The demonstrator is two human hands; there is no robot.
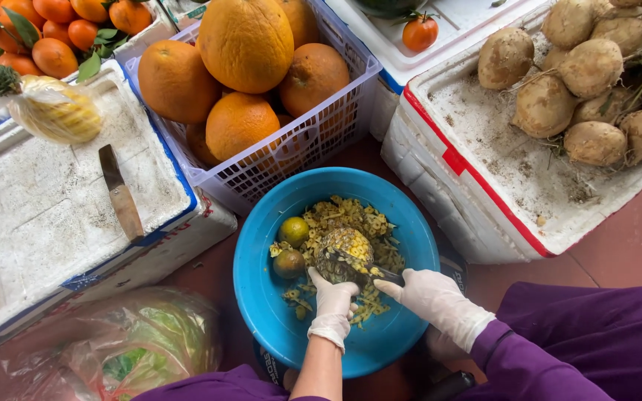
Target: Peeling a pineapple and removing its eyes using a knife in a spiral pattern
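The left hand's fingers cover the near side of the pineapple. The knife blade is mostly hidden between fruit and right hand's fingers, its handle buried in that glove. Far beyond the fingertips, the tangerines and tubers run off the frame's edges.

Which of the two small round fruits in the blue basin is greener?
The upper one, yellow-green, lying by the pineapple farther from the left hand. The lower one is duller and brownish, closer to that hand, in the blue basin.
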